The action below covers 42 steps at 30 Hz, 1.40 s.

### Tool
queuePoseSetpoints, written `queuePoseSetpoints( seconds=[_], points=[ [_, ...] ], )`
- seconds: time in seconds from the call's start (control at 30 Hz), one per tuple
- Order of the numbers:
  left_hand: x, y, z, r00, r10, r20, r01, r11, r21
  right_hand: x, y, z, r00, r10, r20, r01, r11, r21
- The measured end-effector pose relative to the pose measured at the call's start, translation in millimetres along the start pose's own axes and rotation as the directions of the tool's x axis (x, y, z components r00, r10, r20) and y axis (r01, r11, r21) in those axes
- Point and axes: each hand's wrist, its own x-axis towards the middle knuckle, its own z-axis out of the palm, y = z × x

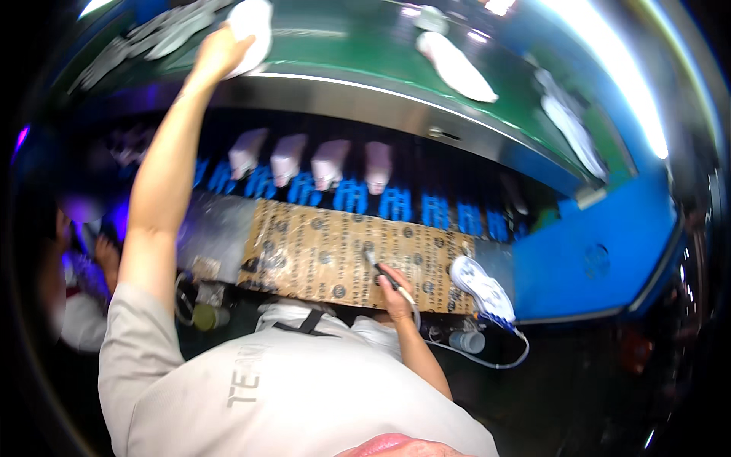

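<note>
My left arm stretches up to the green upper belt, where my left hand is closed on the edge of a white shoe sole. Lower down, over the work board, my right hand grips a dark-handled brush with its head pointing up and left. A pale hose runs from the handle past my wrist. Under the brush lies a brown printed board with a shiny covering. A white shoe or sole with blue marks sits at the board's right end.
More white soles and pale pieces lie on the green belt. Below it, pinkish pieces stand above blue holders. A blue panel bounds the right side. A cup and a looping hose are below.
</note>
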Motion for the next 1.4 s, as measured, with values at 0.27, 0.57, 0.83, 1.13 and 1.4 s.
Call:
queuePoseSetpoints(
  seconds=[0.27,0.57,0.83,1.13,1.4],
  points=[
    [-113,36,-26,0.904,-0.243,-0.352,-0.15,0.589,-0.794,-4,33,2,0.979,0.189,-0.08,-0.163,0.953,0.254],
    [-305,62,40,0.829,0.111,0.549,0.534,-0.45,-0.716,13,-29,-1,0.957,0.29,-0.026,-0.213,0.76,0.614],
    [-405,106,78,0.583,0.256,0.772,0.727,-0.587,-0.354,54,-139,33,0.97,0.116,0.215,-0.161,0.965,0.206],
    [-402,111,72,0.497,0.308,0.811,0.738,-0.641,-0.209,71,-148,43,0.83,-0.219,0.513,0.142,0.973,0.184],
    [-383,109,70,0.602,0.414,0.682,0.693,-0.695,-0.19,60,-174,46,0.717,-0.409,0.565,0.453,0.889,0.068]
  ],
)
